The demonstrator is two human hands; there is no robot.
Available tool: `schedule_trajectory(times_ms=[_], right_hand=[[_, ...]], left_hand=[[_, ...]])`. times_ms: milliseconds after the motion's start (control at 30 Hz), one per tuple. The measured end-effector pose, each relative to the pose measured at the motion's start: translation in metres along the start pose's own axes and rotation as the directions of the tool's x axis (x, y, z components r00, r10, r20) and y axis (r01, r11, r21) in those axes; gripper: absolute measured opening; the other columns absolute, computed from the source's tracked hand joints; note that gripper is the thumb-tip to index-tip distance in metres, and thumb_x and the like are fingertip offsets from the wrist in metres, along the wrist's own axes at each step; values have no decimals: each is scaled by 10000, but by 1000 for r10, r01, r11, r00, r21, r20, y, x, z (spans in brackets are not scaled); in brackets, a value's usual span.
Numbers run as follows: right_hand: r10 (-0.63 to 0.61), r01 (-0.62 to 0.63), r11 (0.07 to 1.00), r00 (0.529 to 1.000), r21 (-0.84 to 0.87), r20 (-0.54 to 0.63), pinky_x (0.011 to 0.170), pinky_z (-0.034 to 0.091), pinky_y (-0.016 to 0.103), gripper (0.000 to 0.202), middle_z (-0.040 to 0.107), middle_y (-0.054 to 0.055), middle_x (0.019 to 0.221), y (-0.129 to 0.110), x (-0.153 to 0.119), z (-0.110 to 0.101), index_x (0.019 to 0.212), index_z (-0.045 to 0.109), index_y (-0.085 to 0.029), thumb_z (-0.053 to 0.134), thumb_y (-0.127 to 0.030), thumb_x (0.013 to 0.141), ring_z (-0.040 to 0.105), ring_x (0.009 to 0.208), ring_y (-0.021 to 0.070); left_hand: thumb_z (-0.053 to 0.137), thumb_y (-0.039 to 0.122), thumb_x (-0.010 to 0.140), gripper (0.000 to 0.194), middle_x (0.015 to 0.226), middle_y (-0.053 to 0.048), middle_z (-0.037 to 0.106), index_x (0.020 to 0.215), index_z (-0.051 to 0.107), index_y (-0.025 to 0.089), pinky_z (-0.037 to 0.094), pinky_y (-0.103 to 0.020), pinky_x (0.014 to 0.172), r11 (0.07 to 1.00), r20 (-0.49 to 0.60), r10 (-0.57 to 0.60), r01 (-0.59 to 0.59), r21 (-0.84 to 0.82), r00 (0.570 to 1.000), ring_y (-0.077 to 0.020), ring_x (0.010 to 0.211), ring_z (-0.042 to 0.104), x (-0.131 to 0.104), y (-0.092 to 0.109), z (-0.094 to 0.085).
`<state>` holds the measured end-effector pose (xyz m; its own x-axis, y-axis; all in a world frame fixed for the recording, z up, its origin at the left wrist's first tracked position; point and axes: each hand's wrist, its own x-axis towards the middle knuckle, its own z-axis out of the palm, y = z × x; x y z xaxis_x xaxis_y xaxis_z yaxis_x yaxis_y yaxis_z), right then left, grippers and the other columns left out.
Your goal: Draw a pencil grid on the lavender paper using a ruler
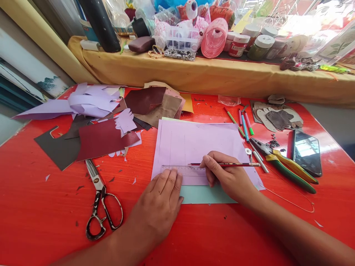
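1 pencil sits in the closed grip of the right hand, its tip by the upper edge of a clear ruler. The left hand lies flat, grip open, touching the ruler's left part. The purple sheet lies under ruler and both hands, on the red table.

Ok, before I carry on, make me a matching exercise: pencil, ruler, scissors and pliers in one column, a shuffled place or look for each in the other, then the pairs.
1. Pencil
2. Ruler
3. Scissors
4. Pliers

A. On the red table, left of the purple sheet
B. Green and yellow handles, beside the phone
C. Held in the right hand
D. Clear, under the fingers of the left hand

Pairs: 1-C, 2-D, 3-A, 4-B
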<state>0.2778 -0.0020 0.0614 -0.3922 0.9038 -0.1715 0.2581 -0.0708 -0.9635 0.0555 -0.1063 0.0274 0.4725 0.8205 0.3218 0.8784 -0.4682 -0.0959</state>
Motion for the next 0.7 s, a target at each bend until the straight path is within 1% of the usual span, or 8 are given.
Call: schedule_trajectory(times_ms=[100, 233, 333, 400, 467, 567, 700], right_hand=[[-27, 29, 999, 998, 37, -61, 541, 450, 300, 507, 601, -26, 544, -3, 2, -1, 839, 703, -216, 635, -667, 1060, 534, 511, 157], [-46, 52, 998, 990, 43, -130, 512, 443, 293, 486, 592, -27, 530, -6, 9, -7, 839, 708, -218, 654, -647, 1060, 541, 497, 157], [-46, 57, 996, 984, 66, -170, 478, 431, 287, 487, 586, -28, 533, 0, 14, -12, 835, 712, -217, 676, -654, 1045, 543, 475, 152], [-43, 67, 991, 979, 118, -199, 460, 427, 281, 480, 574, -35, 528, 7, 17, -14, 836, 714, -216, 696, -653, 1034, 540, 454, 146], [-34, 74, 983, 973, 170, -228, 456, 432, 277, 462, 563, -40, 527, 14, 19, -17, 843, 719, -217, 704, -634, 1040, 543, 448, 143], [-27, 75, 974, 974, 212, -225, 472, 445, 274, 421, 567, -37, 547, 22, 20, -22, 858, 729, -215, 708, -584, 1060, 562, 466, 141], [-27, 84, 964, 974, 252, -223, 459, 430, 275, 402, 549, -41, 551, 25, 21, -25, 879, 724, -219, 692, -569, 1074, 551, 469, 146]], left_hand=[[419, 208, 1139, 440, 1430, -217, 733, 1437, 678, 13, 468, -461, 1142, 1000, 9, 18, -18, 7, 1000, -336, 1318, 671, 0, 1, 0], [393, 180, 1141, 447, 1436, -229, 729, 1446, 660, -8, 461, -489, 1145, 1000, 13, 23, -23, 13, 1000, -359, 1327, 672, -1, 2, 0], [378, 212, 1164, 449, 1437, -206, 738, 1449, 661, 11, 465, -473, 1141, 1000, 12, 7, -7, -2, 1000, -347, 1327, 678, 0, 2, -1], [369, 244, 1180, 452, 1439, -188, 744, 1445, 666, 29, 468, -459, 1138, 1000, 7, -6, 6, -17, 1000, -331, 1325, 682, 1, 0, -3], [368, 235, 1183, 437, 1427, -171, 754, 1433, 671, 44, 468, -449, 1131, 1000, 12, -2, 2, -10, 1000, -317, 1308, 694, 2, -1, -6], [378, 186, 1168, 406, 1364, -161, 786, 1403, 678, 48, 470, -446, 1119, 999, 19, 34, -34, 15, 999, -310, 1250, 725, 0, -3, -8], [417, 184, 1162, 357, 1317, -152, 802, 1381, 674, 70, 467, -455, 1122, 999, 4, 38, -38, -35, 999, -309, 1229, 736, -4, -4, -7]])
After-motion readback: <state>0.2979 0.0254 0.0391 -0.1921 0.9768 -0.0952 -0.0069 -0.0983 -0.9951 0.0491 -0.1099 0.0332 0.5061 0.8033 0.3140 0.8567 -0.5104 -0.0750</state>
